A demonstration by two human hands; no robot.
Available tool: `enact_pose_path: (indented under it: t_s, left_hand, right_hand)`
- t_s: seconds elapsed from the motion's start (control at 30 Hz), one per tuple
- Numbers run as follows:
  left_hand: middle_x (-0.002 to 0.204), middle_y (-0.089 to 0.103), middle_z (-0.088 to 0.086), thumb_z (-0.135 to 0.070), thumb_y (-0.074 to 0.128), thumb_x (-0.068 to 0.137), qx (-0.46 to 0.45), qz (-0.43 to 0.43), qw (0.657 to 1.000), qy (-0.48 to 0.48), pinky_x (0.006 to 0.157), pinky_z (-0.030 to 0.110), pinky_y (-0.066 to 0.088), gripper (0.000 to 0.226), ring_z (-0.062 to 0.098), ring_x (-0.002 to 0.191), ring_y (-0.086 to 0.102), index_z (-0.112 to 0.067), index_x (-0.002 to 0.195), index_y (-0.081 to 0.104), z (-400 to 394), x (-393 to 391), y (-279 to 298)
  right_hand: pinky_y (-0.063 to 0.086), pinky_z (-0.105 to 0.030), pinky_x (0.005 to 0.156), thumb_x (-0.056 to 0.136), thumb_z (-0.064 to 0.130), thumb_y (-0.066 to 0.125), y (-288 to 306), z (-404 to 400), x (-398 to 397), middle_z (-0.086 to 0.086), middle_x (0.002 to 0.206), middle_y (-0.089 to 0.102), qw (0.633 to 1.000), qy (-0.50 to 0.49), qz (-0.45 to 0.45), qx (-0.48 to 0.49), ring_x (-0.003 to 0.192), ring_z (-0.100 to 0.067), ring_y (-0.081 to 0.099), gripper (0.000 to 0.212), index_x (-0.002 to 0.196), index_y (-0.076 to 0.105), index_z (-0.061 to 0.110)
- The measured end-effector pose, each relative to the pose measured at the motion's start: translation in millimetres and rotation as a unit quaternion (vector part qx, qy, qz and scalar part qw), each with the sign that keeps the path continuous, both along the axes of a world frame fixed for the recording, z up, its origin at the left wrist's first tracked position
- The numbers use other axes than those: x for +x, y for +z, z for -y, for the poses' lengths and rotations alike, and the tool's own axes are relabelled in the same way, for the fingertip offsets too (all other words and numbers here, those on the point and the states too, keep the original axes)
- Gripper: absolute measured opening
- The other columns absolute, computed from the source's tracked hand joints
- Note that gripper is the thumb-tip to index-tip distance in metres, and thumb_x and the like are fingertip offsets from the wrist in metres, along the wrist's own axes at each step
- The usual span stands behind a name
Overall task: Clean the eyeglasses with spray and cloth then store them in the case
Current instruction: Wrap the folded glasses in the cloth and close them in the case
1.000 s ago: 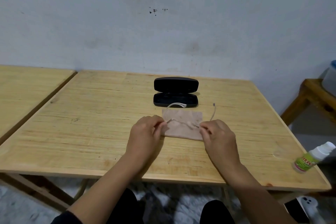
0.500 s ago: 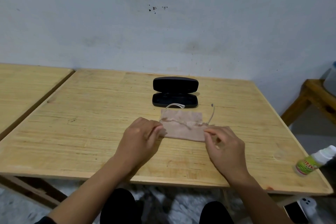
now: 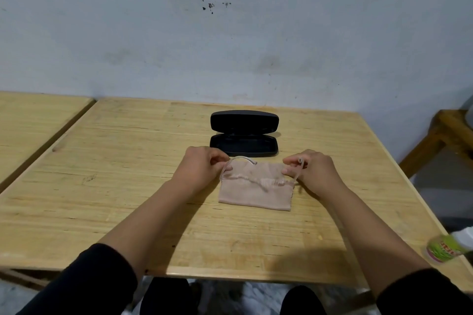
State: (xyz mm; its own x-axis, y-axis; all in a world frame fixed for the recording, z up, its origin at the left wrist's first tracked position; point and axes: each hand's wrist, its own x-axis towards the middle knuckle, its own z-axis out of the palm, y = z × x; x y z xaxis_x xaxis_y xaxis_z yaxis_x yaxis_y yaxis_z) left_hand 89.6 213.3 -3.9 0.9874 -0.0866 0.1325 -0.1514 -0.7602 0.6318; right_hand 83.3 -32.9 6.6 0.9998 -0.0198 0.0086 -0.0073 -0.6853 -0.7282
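Observation:
Clear-framed eyeglasses (image 3: 256, 178) lie on a beige cloth (image 3: 256, 194) in the middle of the wooden table (image 3: 128, 186). My left hand (image 3: 202, 169) pinches the left temple arm near its hinge. My right hand (image 3: 313, 170) pinches the right temple arm. Both arms stick out toward the black glasses case (image 3: 244, 140), which stands open just behind the cloth. The spray bottle (image 3: 445, 250) lies on its side at the table's right front corner, partly cut off by the frame edge.
A second wooden table (image 3: 30, 123) adjoins on the left. A low wooden stool or bench (image 3: 445, 135) stands to the right, beyond the table edge. A pale wall rises behind the table.
Both hands moved forward from the cloth's near corners to the glasses' temple arms and now pinch them. The view shifted slightly closer.

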Motion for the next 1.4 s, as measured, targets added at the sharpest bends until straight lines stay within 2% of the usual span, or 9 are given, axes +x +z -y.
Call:
enact_pose_path:
  t_s: [0.2,0.27,0.37,0.53,0.77,0.97,1.17,1.27,1.4]
  left_hand:
    - [0.088,0.070,-0.004,-0.025,0.071,0.079,-0.021,-0.004,0.999,-0.028,0.066,0.008,0.039,0.010,0.009,0.083,0.061,-0.020,0.087,0.074,0.7,5.8,-5.2]
    - [0.083,0.070,-0.010,-0.023,0.069,0.081,-0.072,-0.017,0.997,-0.033,0.064,0.006,0.040,0.005,0.003,0.080,0.062,-0.023,0.083,0.073,-0.4,4.4,-4.4]
    - [0.078,0.070,-0.013,-0.021,0.062,0.087,-0.159,-0.044,0.985,-0.051,0.063,0.008,0.044,0.008,-0.004,0.070,0.061,-0.023,0.084,0.069,-5.6,2.0,-2.2]
    - [0.069,0.063,-0.009,-0.014,0.048,0.094,-0.225,-0.075,0.964,-0.118,0.064,0.013,0.044,0.014,0.002,0.064,0.056,-0.009,0.089,0.060,-10.0,-5.6,0.0]
    - [0.081,0.065,0.000,-0.034,0.036,0.098,-0.141,-0.037,0.979,-0.140,0.069,0.013,0.041,0.028,0.002,0.075,0.057,-0.033,0.086,0.062,-12.0,-12.7,-4.8]
    - [0.086,0.069,-0.010,-0.022,0.041,0.097,-0.139,0.018,0.988,-0.068,0.068,0.004,0.039,0.022,-0.007,0.082,0.060,-0.026,0.097,0.063,-10.6,-24.7,-6.1]
    - [0.081,0.063,-0.015,-0.023,0.052,0.092,-0.103,0.081,0.991,0.041,0.061,0.001,0.036,0.012,-0.005,0.075,0.055,-0.023,0.093,0.064,-11.8,-55.7,-7.8]
    - [0.077,0.059,-0.015,-0.027,0.059,0.087,-0.044,0.133,0.990,0.006,0.062,0.003,0.035,0.008,-0.004,0.068,0.051,-0.022,0.089,0.065,-5.5,-72.2,-8.8]
    - [0.076,0.060,-0.007,-0.030,0.061,0.085,0.036,0.172,0.984,-0.036,0.063,0.014,0.041,0.020,0.006,0.066,0.052,-0.027,0.104,0.066,7.1,-74.5,-12.2]
  right_hand:
    - [0.041,-0.011,0.063,0.077,0.014,0.072,-5.7,1.0,4.8,-0.001,0.087,0.065,0.999,0.029,0.020,-0.024,0.077,-0.012,0.056,0.007,0.084,0.074,0.012]
    - [0.043,-0.012,0.062,0.080,0.014,0.069,-4.7,3.3,3.4,0.005,0.080,0.066,0.999,0.023,0.000,0.034,0.075,-0.012,0.057,0.004,0.081,0.072,0.011]
    - [0.047,-0.027,0.068,0.084,0.013,0.064,-2.6,7.6,0.4,0.004,0.073,0.065,0.985,0.028,-0.041,0.164,0.070,-0.015,0.056,0.007,0.078,0.068,0.011]
    - [0.033,-0.027,0.060,0.091,0.012,0.053,-2.4,12.7,-6.7,0.000,0.067,0.060,0.952,0.079,-0.077,0.284,0.062,-0.016,0.040,0.019,0.077,0.063,0.019]
    - [0.034,-0.024,0.063,0.097,0.026,0.041,0.6,8.0,-14.2,-0.001,0.074,0.073,0.956,0.102,-0.103,0.253,0.062,-0.003,0.056,0.025,0.088,0.064,0.020]
    - [0.045,-0.030,0.082,0.095,0.017,0.048,-3.6,6.6,-21.7,-0.001,0.080,0.074,0.972,0.012,-0.022,0.234,0.081,-0.012,0.064,0.019,0.089,0.066,0.016]
    - [0.046,-0.026,0.069,0.088,0.017,0.055,-5.2,5.6,-55.6,0.001,0.082,0.070,0.968,-0.143,0.040,0.200,0.079,-0.014,0.063,0.012,0.084,0.066,0.021]
    - [0.042,-0.020,0.060,0.085,0.020,0.061,-4.4,0.6,-77.0,-0.001,0.080,0.069,0.975,-0.135,0.055,0.167,0.071,-0.009,0.058,0.007,0.083,0.067,0.020]
    - [0.042,-0.005,0.056,0.081,0.021,0.067,-8.2,-12.8,-87.2,0.003,0.076,0.065,0.987,-0.095,0.087,0.098,0.068,-0.005,0.056,0.008,0.088,0.071,0.019]
